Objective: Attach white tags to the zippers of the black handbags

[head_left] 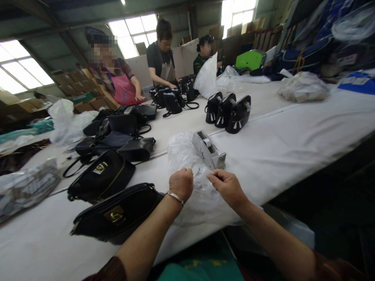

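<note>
Thin clear plastic bags (pixel 181 146) lie in a crumpled heap on the white table in front of me. My left hand (pixel 181 184) is closed in a fist at the edge of this film, a bracelet on its wrist. My right hand (pixel 229 188) pinches a thin, pale edge of plastic between thumb and fingertips. Just beyond my hands, a grey tape dispenser (pixel 208 150) stands partly on the plastic. Beside my left forearm lies a black handbag (pixel 131 210) with a gold emblem, and another black handbag (pixel 102 175) is behind it.
More dark bags (pixel 117 136) are piled to the left. Three small black bags (pixel 238 115) stand beyond the dispenser. Across the table (pixel 293 132) several people work, one in a pink apron (pixel 125 89). A filled plastic bag (pixel 304 88) lies far right; the table's edge runs beneath my forearms.
</note>
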A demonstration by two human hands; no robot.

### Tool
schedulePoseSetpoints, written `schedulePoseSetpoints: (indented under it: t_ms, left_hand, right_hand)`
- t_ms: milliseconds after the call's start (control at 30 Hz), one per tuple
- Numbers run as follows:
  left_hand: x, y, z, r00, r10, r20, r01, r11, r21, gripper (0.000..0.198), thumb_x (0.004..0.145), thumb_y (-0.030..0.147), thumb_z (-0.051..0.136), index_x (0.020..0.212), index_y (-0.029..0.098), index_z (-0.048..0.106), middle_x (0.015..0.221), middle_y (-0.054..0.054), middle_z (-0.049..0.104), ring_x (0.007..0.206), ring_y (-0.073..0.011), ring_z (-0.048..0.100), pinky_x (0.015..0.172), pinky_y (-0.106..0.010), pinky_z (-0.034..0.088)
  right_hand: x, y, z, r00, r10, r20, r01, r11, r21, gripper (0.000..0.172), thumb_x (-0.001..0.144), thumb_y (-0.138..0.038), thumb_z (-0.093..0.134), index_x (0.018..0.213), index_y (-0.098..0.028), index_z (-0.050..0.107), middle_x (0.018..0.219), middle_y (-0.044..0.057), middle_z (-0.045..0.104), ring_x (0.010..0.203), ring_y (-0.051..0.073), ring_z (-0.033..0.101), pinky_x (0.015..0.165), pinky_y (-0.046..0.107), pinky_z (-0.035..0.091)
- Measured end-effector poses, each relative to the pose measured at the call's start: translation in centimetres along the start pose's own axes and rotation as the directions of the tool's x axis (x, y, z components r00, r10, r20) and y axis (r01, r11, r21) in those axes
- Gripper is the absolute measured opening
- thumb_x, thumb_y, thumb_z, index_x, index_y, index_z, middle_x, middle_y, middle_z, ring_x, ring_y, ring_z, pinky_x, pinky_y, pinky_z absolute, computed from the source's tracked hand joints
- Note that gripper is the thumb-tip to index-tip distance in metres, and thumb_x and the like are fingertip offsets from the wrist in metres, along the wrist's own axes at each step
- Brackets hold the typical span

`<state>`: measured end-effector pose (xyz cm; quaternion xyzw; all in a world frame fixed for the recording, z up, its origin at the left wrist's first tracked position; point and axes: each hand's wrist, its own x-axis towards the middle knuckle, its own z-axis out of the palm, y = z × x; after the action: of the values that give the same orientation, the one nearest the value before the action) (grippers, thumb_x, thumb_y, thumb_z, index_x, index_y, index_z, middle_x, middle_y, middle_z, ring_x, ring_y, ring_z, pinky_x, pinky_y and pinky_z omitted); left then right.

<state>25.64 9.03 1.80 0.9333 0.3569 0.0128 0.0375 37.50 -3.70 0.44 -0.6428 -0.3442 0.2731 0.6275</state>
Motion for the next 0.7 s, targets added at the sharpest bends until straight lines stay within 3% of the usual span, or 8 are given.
schedulePoseSetpoints:
  t_ms: [67, 100, 167, 233, 400, 500, 600, 700]
  left_hand:
    - [-1.7, -0.8, -0.5, 0.993, -0.016, -0.114, -0.014, 0.966, -0.256, 0.028, 0.093, 0.021, 0.044, 0.104, 0.015, 0.069, 0.100, -0.013, 0.070, 0.097, -0.0236, 0.067, 0.085, -0.034, 0.051]
    - [-2.7, -1.2, -0.7, 0.990, -0.039, -0.138, -0.025, 0.901, -0.434, 0.028, 0.094, 0.023, 0.045, 0.107, 0.015, 0.068, 0.102, -0.012, 0.071, 0.097, -0.0220, 0.067, 0.085, -0.033, 0.052]
    - [-4.9, -2.1, -1.2, 0.995, -0.067, -0.077, -0.011, 0.675, -0.737, 0.031, 0.094, 0.030, 0.048, 0.113, 0.015, 0.067, 0.102, -0.011, 0.073, 0.093, -0.0199, 0.068, 0.079, -0.030, 0.054]
    - [-7.1, -2.8, -1.6, 0.998, -0.058, 0.019, 0.045, 0.486, -0.873, 0.034, 0.091, 0.038, 0.054, 0.111, 0.014, 0.068, 0.094, -0.010, 0.074, 0.083, -0.0192, 0.069, 0.070, -0.028, 0.054]
    - [-12.4, -4.3, -2.1, 0.987, -0.155, 0.045, 0.097, 0.347, -0.933, 0.030, 0.086, 0.042, 0.063, 0.077, 0.014, 0.069, 0.069, -0.006, 0.068, 0.066, -0.0160, 0.064, 0.063, -0.026, 0.051]
    - [-15.5, -5.5, -2.0, 0.963, -0.262, 0.071, 0.146, 0.282, -0.948, 0.031, 0.086, 0.043, 0.063, 0.079, 0.014, 0.069, 0.070, -0.005, 0.068, 0.065, -0.0163, 0.065, 0.062, -0.026, 0.052]
    - [-18.8, -7.1, -1.8, 0.943, -0.326, 0.068, 0.164, 0.277, -0.947, 0.031, 0.087, 0.044, 0.062, 0.080, 0.014, 0.069, 0.069, -0.005, 0.069, 0.063, -0.0160, 0.066, 0.061, -0.025, 0.052]
    - [-21.5, -8.9, -1.7, 0.922, -0.386, 0.028, 0.153, 0.296, -0.943, 0.031, 0.088, 0.044, 0.060, 0.081, 0.015, 0.070, 0.070, -0.005, 0.069, 0.065, -0.0158, 0.066, 0.061, -0.025, 0.052]
  right_hand:
    - [-0.3, -0.3, 0.2, 0.999, 0.040, 0.008, -0.040, 0.999, 0.023, 0.032, 0.080, -0.047, 0.066, 0.067, -0.018, 0.062, 0.054, -0.004, 0.043, 0.051, 0.011, 0.036, 0.047, 0.024, 0.031]
    - [-0.5, -0.4, 0.4, 0.998, 0.052, 0.025, -0.053, 0.998, 0.028, 0.033, 0.080, -0.048, 0.066, 0.067, -0.018, 0.062, 0.054, -0.004, 0.043, 0.050, 0.011, 0.035, 0.046, 0.024, 0.030]
    - [-1.0, -0.9, 1.3, 0.994, 0.060, 0.086, -0.061, 0.998, 0.014, 0.034, 0.080, -0.048, 0.066, 0.066, -0.018, 0.062, 0.054, -0.004, 0.043, 0.050, 0.011, 0.034, 0.045, 0.024, 0.030]
    - [-1.7, -1.3, 2.5, 0.986, 0.059, 0.158, -0.057, 0.998, -0.018, 0.033, 0.080, -0.047, 0.066, 0.065, -0.018, 0.062, 0.054, -0.004, 0.045, 0.050, 0.011, 0.036, 0.046, 0.024, 0.030]
    - [-3.9, -2.2, 6.6, 0.937, 0.044, 0.347, -0.039, 0.999, -0.022, 0.028, 0.081, -0.042, 0.066, 0.067, -0.018, 0.065, 0.056, -0.003, 0.048, 0.053, 0.011, 0.040, 0.050, 0.024, 0.033]
    - [-5.3, -2.7, 9.1, 0.890, -0.010, 0.456, 0.010, 1.000, 0.001, 0.027, 0.083, -0.041, 0.064, 0.068, -0.017, 0.067, 0.061, -0.002, 0.053, 0.058, 0.012, 0.046, 0.055, 0.024, 0.037]
    - [-6.8, -3.0, 11.6, 0.848, -0.041, 0.528, 0.036, 0.999, 0.019, 0.027, 0.082, -0.040, 0.065, 0.068, -0.017, 0.067, 0.065, 0.000, 0.059, 0.065, 0.014, 0.052, 0.063, 0.026, 0.042]
    - [-7.8, -3.3, 13.8, 0.846, -0.020, 0.533, 0.041, 0.999, -0.026, 0.027, 0.080, -0.040, 0.066, 0.066, -0.017, 0.067, 0.063, 0.000, 0.060, 0.064, 0.015, 0.053, 0.063, 0.027, 0.042]
